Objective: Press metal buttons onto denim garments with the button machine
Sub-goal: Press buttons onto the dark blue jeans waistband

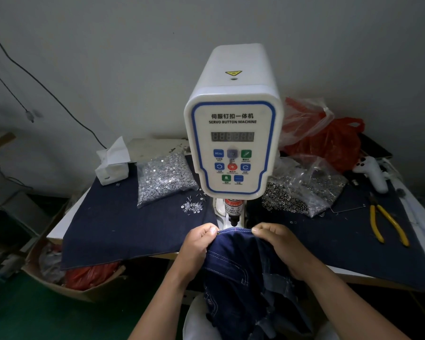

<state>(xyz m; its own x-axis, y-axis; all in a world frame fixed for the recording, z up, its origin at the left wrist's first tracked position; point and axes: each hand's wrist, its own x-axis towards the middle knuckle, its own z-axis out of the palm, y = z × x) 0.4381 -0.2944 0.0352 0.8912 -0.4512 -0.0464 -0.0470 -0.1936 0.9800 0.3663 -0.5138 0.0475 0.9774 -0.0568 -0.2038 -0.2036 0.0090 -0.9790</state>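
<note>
Now: denim edge held taut under the press head

Quick notes from my remote seat. My left hand (198, 244) pinches the left end of the denim garment (241, 271), fingers curled round the waistband edge. My right hand (281, 244) grips the right end the same way, fingers folded over the cloth. Between the two hands the band is stretched flat, right at the foot of the button machine (233, 133), just below its black press tip (233, 218). The rest of the garment hangs down off the counter (113, 231) toward my lap.

The machine is white with a blue-outlined panel reading SERVO BUTTON MACHINE, a dark digit display and coloured keys. Left of it sits a clear bag of silver studs (165, 179), with a few loose studs (193, 206) spilled beside it on the dark cloth cover. A tissue box (112, 165) stands further left. Right of the machine is a bag of metal buttons (297, 192), with red plastic bags (329, 141) behind it. Yellow-handled pliers (385, 223) lie near the right edge, and a white controller (372, 171) sits behind them. A cardboard box (59, 278) is on the floor at left.
</note>
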